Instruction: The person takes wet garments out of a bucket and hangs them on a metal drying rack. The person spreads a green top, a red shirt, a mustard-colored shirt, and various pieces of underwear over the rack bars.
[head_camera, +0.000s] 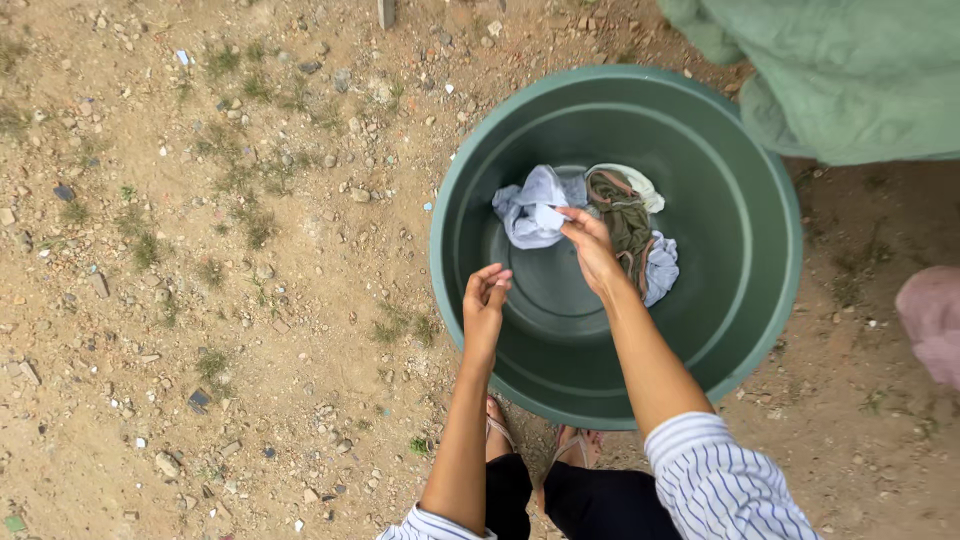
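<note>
- Head view: a pale blue cloth (530, 212) lies crumpled at the bottom of a big round green tub (760, 300), towards its far left side
- The right hand (590, 245) reaches into the tub and pinches a fold of the pale blue cloth between thumb and fingers, a narrow grip holding the fabric
- The left hand (485, 300) hovers over the near left rim of the tub, fingers loosely curled and holding nothing
- Just right of the pale blue cloth, touching it, lies an olive-brown garment (625, 215) with a whitish piece (640, 182) at its far edge
- The tub stands on bare sandy ground (200, 300) strewn with small stones
- A green blanket (850, 80) hangs over the tub's far right rim
</note>
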